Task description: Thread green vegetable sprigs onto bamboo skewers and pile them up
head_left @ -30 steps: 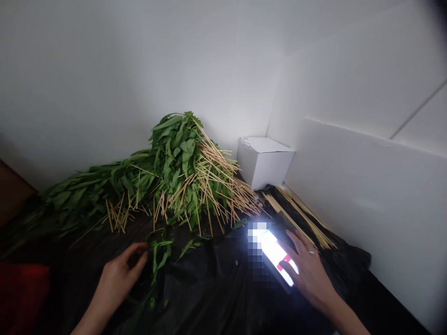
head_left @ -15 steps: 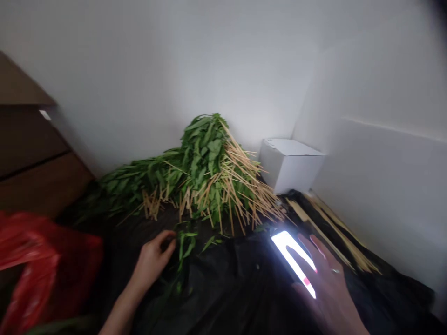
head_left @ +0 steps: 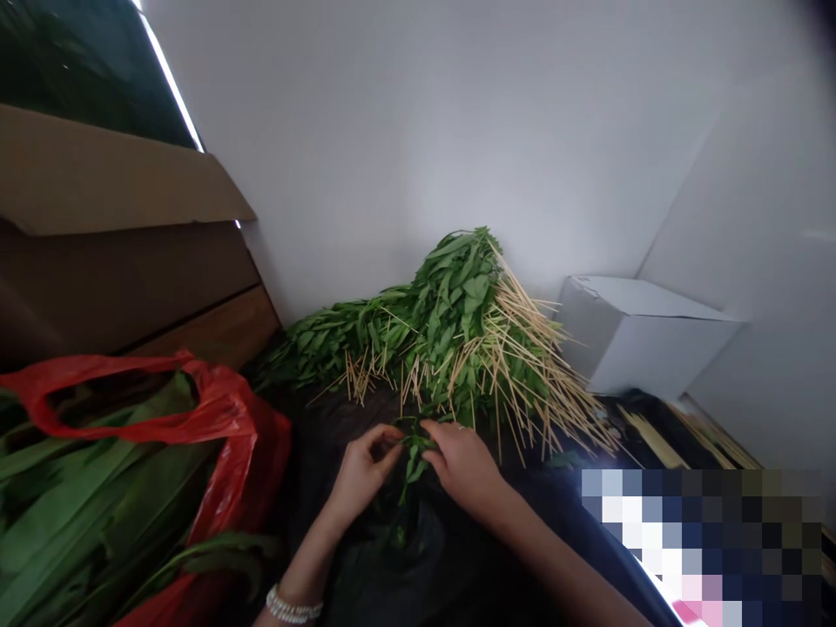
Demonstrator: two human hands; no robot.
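Observation:
My left hand (head_left: 362, 470) is in a pinch at the near side of the leafy pile. Facing it, my right hand (head_left: 468, 466) has its thumb and fingers closed at the same small leafy green sprig (head_left: 414, 460), which lies between the two hands over the black sheet (head_left: 444, 557). The fingertips partly cover the sprig. Just beyond is a heap of green leaves (head_left: 454, 287) fixed to many thin wooden sticks (head_left: 522, 374), their bare ends pointing right and toward me.
At left, a red plastic bag (head_left: 245, 453) holds long green leaves (head_left: 97, 505). A brown cardboard box (head_left: 117, 279) stands behind it. On the right are a white box (head_left: 666, 348), pale wooden strips (head_left: 653, 440) and a bright phone (head_left: 643, 562), largely pixelated.
My right hand has left the phone and moved left to the sprig beside my left hand. The view has turned left, so more of the red bag and cardboard box shows.

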